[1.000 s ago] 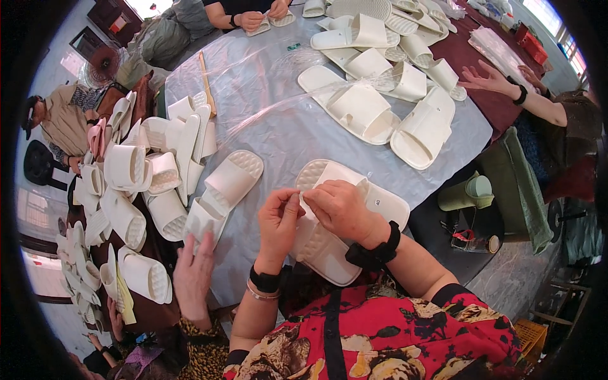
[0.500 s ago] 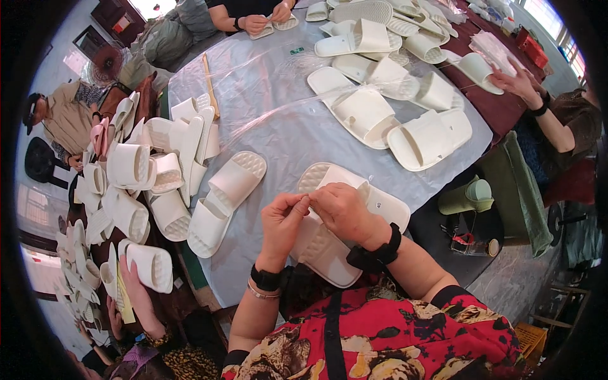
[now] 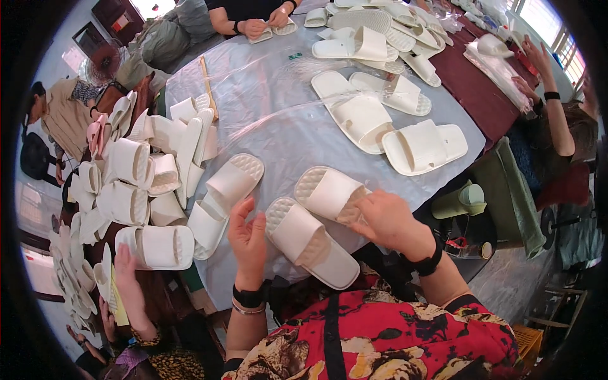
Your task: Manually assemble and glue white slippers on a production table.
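Observation:
Two white slide slippers lie side by side in front of me, toes pointing away and to the left. My right hand [image 3: 391, 220] is at the heel end of the far slipper [image 3: 332, 195], fingers bent down round it; the hand hides that heel. My left hand [image 3: 248, 239] is raised just left of the near slipper [image 3: 313, 244]. Its fingers are apart and nothing is in it. Left of that hand, another pair of white slippers [image 3: 233, 183] rests on the table, one overlapping the other.
The table has a clear plastic cover [image 3: 259, 95]. White slippers [image 3: 136, 161] are heaped at the left, with more [image 3: 361, 117] at the far right. A wooden stick [image 3: 208, 88] lies near the left edge. Co-workers sit around. A green cup [image 3: 461, 201] stands on a stool at right.
My hands, pinched together over the slippers before, have parted: the left moved left and opened, the right went down to the far slipper's heel. A co-worker's slipper at left was set down.

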